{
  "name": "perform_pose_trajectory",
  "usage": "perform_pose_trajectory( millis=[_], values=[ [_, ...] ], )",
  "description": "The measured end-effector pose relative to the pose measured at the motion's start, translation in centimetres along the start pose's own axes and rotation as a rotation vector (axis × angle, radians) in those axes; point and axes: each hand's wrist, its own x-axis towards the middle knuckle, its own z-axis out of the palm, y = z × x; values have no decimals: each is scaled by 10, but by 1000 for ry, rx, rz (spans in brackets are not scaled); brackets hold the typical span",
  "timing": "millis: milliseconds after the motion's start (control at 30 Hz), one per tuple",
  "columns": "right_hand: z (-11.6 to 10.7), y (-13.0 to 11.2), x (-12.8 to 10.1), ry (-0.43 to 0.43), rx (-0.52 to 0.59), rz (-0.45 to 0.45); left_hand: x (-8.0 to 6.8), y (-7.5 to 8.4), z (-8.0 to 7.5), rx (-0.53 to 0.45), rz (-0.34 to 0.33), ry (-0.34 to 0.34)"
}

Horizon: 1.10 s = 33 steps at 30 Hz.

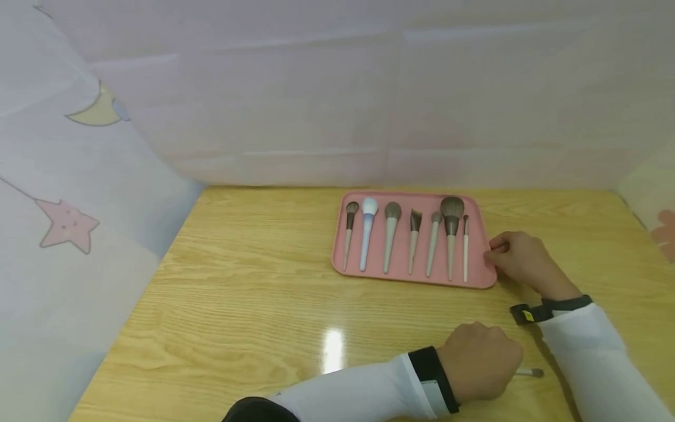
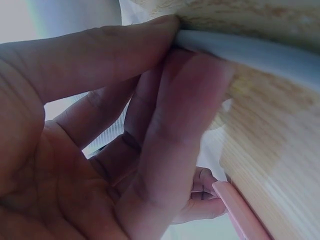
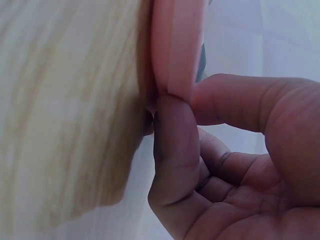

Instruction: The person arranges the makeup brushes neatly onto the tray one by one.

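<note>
A pink tray (image 1: 369, 272) lies on the wooden table and holds several makeup brushes (image 1: 391, 234) side by side, bristles pointing away from me. My right hand (image 1: 500, 251) pinches the tray's right rim (image 3: 175, 60) between thumb and forefinger. Nearer to me, my left hand (image 1: 487, 358) rests on the table with its fingers curled round a small brush (image 1: 529, 372), whose grey tip sticks out to the right. In the left wrist view the brush's pale handle (image 2: 240, 50) is pinched between thumb and fingers.
The wooden table (image 1: 253, 293) is walled on three sides by pale cloth panels (image 1: 337, 94) with a moon and a star printed on the left. Both forearms wear white sleeves and dark wrist straps.
</note>
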Motion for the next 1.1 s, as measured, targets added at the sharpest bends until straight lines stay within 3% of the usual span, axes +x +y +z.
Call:
perform_pose_trajectory(
  millis=[300, 467, 633, 733, 900, 1000, 1100],
  values=[
    [0, 3, -6, 23, -4, -32, -3, 3, 0, 3, 12, -4],
    [0, 2, -6, 41, 1, -41, -9, -10, -12, 8, 38, 40],
    [2, -1, -4, 34, 11, -46, -5, -42, -37, -218, -39, 124],
    [3, -2, -3, 29, 13, -58, 6, -60, -48, -389, -139, 195],
    [4, -3, -2, 56, -23, -84, 37, -87, -56, -596, -271, 280],
    [3, -2, -2, 48, -2, -60, 59, -97, -59, -629, -344, 271],
    [1, -1, -3, 36, 16, -46, 81, -103, -60, -521, -425, 266]
  ],
)
